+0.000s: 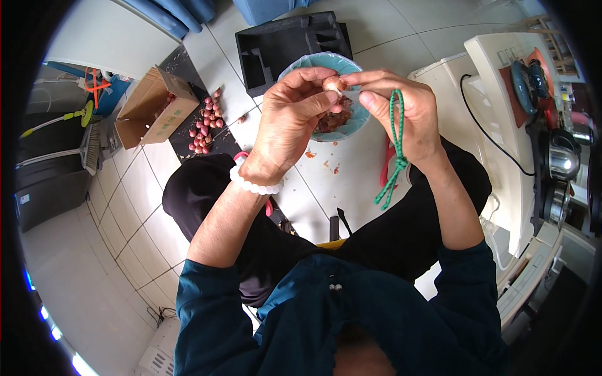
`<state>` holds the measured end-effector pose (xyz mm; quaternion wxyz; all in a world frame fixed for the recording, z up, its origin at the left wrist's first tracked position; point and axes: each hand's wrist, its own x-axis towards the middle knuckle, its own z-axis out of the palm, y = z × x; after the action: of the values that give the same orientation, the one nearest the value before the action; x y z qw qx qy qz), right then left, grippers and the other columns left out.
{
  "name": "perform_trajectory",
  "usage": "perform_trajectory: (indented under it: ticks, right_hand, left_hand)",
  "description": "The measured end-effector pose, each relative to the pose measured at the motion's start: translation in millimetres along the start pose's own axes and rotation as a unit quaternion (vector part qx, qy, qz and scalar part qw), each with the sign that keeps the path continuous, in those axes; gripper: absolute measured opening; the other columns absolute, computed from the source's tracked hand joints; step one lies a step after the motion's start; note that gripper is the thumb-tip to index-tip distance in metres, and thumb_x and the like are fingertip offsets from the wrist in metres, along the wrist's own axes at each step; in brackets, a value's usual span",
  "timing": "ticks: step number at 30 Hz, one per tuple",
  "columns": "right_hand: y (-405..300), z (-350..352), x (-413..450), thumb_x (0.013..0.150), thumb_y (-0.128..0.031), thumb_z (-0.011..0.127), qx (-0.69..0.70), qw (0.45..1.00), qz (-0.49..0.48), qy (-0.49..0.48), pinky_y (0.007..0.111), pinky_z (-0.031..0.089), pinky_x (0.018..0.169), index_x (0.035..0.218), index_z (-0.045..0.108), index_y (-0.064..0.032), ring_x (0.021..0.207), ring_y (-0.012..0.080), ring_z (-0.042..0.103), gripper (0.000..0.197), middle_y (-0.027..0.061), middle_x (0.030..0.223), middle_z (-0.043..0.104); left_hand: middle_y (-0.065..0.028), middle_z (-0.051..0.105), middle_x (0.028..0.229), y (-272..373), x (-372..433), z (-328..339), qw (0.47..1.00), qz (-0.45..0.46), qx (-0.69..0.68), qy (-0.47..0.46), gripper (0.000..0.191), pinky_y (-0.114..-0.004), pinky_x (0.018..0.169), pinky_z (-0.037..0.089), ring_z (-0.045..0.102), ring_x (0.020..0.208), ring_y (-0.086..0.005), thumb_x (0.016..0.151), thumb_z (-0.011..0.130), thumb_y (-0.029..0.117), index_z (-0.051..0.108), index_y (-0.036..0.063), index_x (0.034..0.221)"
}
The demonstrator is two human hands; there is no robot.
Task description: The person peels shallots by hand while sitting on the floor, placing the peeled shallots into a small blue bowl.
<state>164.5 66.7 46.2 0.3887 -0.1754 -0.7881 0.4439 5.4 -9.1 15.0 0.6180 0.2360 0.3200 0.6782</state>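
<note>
My left hand, with a white bead bracelet at the wrist, pinches a partly peeled shallot between thumb and fingers. The fingertips of my right hand meet the shallot's right side; a knotted green cord hangs from this hand, and how it is held cannot be told. A small pale piece shows at the right fingertips, too unclear to name. Below both hands stands a round bin with a light-blue liner, holding reddish-brown peelings. Several red shallots lie on the floor to the left.
An open cardboard box stands beyond the loose shallots at the left. A black foam tray lies behind the bin. Bits of skin are scattered on the tiles before the bin. At the right stands a cream cabinet with a black cable.
</note>
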Motion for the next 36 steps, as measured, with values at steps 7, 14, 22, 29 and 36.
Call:
perform_trajectory:
  ticks: [7,14,22,29,36]
  right_hand:
    - [1.6,0.6,0.1,0.084,-0.001,0.055,-0.043,0.998,-0.018,-0.041,0.029,0.049,0.071,0.084,0.061,0.0061,0.084,0.023,0.063,0.009,0.0178,0.095,0.065]
    - [6.5,4.8,-3.1,0.082,-0.002,0.059,-0.021,0.999,0.031,0.007,0.027,0.052,0.066,0.084,0.063,0.0063,0.073,0.0204,0.065,0.01,0.0149,0.084,0.067]
    - [5.2,-3.0,-2.2,0.085,-0.003,0.056,0.046,0.992,0.115,-0.037,0.027,0.047,0.074,0.089,0.063,0.0057,0.081,0.0173,0.061,0.012,0.0138,0.091,0.066]
    - [6.4,1.0,-2.7,0.087,-0.01,0.058,0.016,0.985,0.168,-0.042,0.024,0.046,0.07,0.092,0.064,0.0039,0.077,0.0092,0.057,0.016,0.0078,0.085,0.065]
    - [-2.0,-4.6,2.5,0.087,-0.012,0.059,0.031,0.964,0.262,-0.034,0.023,0.046,0.07,0.09,0.065,0.0057,0.076,0.0094,0.057,0.019,0.0066,0.08,0.065]
  left_hand:
    - [-0.0107,0.064,0.091,-0.3,0.6,-1.5,0.999,-0.027,0.021,0.034,0.016,-0.023,0.069,0.051,0.06,0.074,-0.0123,0.08,0.062,-0.004,0.06,-0.006,0.096]
    - [-0.0099,0.065,0.087,-1.9,-0.2,-2.4,0.996,-0.049,0.05,0.054,0.015,-0.022,0.066,0.051,0.06,0.07,-0.0117,0.08,0.063,-0.003,0.063,-0.0056,0.095]
    - [-0.0104,0.064,0.089,0.9,-1.4,-2.2,0.996,-0.068,0.036,0.054,0.014,-0.024,0.071,0.05,0.059,0.075,-0.0149,0.081,0.059,-0.005,0.061,-0.0072,0.095]
    - [-0.005,0.064,0.076,-3.6,-2.4,-3.9,0.988,-0.04,0.13,0.073,0.014,-0.021,0.061,0.047,0.055,0.062,-0.009,0.078,0.066,0.002,0.065,-0.0027,0.092]
    - [-0.0093,0.064,0.088,2.1,-4.3,1.7,0.985,-0.075,0.131,0.081,0.014,-0.023,0.071,0.048,0.058,0.075,-0.0132,0.079,0.062,-0.003,0.063,-0.0067,0.093]
